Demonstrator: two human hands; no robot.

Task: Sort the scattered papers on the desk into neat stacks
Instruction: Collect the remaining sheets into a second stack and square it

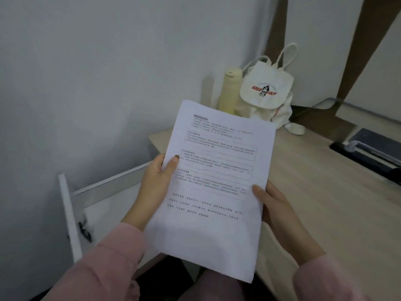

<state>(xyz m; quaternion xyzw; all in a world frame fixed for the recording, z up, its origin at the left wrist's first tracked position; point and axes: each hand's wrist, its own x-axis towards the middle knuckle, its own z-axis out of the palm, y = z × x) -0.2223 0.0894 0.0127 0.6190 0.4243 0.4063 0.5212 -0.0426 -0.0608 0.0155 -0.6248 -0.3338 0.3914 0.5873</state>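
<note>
Papers, white printed sheets with black text in boxed blocks (213, 192), are held up off the pale wooden desk (325, 203) in the middle of the view, tilted with their top edge toward one o'clock; whether this is one sheet or a thin sheaf I cannot tell. The left hand (159, 179) grips the nine o'clock edge with its thumb curled over the printed face and the other fingers behind. The right hand (276, 207) pinches the four o'clock edge the same way, thumb on top. The step in hand looks like squaring what is held before it goes down as a stack. To do it well, I would loosen both grips a little, stand the sheets on their lower edge and tap them on the bare desk surface at three o'clock so the edges line up, then lay them flat with one long edge parallel to the desk's front. The spot should be well apart from the pale yellow cylindrical flask (230, 92) and the white canvas drawstring bag with red lettering (267, 90) at twelve to one o'clock, and from the dark flat device (368, 148) at two to three o'clock, leaving room for further stacks beside it. Thin paper bends easily, so support from both sides should stop the lower corner curling
</note>
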